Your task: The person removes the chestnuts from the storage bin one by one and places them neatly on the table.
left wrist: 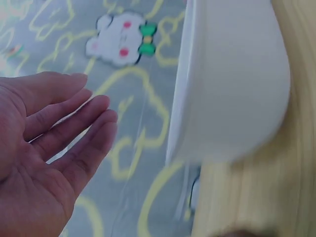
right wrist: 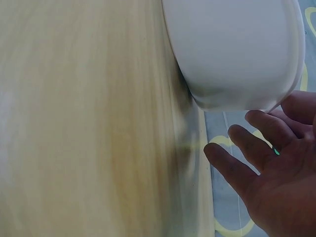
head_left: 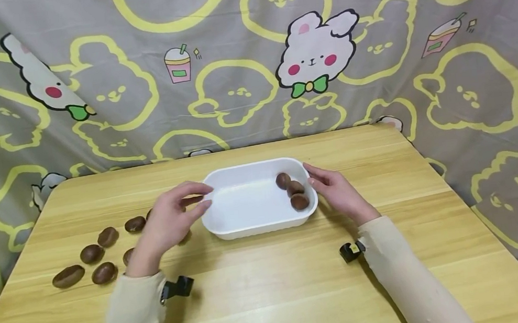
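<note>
A white oblong tray (head_left: 253,230) stands on the wooden table, with three brown chestnuts (head_left: 295,188) at its right end. My left hand (head_left: 170,221) is beside the tray's left end, fingers spread and loosely bent. In the left wrist view a gap shows between those fingertips and the tray wall (left wrist: 232,89), and nothing is in the palm. At the other end, my right hand (head_left: 338,192) has its fingertips right at the rim. The right wrist view shows those fingers (right wrist: 242,168) extended and spread beside the tray's end wall (right wrist: 237,59).
Several loose chestnuts (head_left: 105,273) lie on the table (head_left: 273,297) at the left, some partly hidden behind my left hand and wrist. A grey patterned cloth (head_left: 227,43) hangs behind the table and along its sides. Each wrist carries a small black mount (head_left: 177,287).
</note>
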{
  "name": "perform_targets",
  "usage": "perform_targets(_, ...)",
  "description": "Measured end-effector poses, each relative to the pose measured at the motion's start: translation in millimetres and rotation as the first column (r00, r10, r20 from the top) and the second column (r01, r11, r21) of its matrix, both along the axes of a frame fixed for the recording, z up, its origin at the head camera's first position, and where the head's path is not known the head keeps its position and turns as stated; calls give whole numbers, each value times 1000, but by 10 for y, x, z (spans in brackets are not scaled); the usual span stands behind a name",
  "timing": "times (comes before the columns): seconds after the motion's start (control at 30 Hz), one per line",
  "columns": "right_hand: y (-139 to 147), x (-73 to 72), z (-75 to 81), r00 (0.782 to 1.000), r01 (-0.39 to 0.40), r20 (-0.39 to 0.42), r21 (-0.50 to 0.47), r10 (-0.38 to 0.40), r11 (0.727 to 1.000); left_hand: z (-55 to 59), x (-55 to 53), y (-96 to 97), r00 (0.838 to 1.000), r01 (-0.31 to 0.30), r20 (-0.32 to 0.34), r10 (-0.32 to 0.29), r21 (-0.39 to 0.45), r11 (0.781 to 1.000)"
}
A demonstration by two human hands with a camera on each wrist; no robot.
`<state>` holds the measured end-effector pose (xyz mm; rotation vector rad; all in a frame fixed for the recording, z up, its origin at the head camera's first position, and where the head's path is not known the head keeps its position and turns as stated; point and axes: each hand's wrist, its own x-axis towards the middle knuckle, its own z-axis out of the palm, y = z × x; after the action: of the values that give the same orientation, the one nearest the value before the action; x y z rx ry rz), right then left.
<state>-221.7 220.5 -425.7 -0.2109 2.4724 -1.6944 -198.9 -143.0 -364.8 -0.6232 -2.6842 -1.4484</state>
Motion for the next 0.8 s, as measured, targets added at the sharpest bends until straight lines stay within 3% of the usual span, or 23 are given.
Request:
perform_targets(0.1, 24, -16, -46, 1000, -1, -14, 2, 1, 1000, -80, -62, 268, 993, 99, -73, -96, 44, 994)
perform_targets(0.2, 29, -20, -61, 1000, 0, -16, -3, 0, 1000, -160, -95, 552, 974, 202, -123, -191, 86, 976)
perform_targets(0.33, 17, -12, -50, 1000, 3, -6, -1, -3, 1000, -238, -124, 898, 954, 287, -117, -275, 105, 952)
perform_targets(0.5, 30, -5, -62, 1000, 10, -18, 14, -10, 1000, -329, -219, 1226, 940, 342, -36, -341, 83, 936)
perform_targets(0.63, 31, -8, -59, 1000, 12, -25, 28, -11, 1000, -403, -293, 1402, 929, 371, -13, -371, 66, 926)
perform_targets(0.8, 17, -22, -48, 999, -2, -43, 18, 3, 1000, -441, -353, 1532, 931, 363, -2, -365, -101, 926)
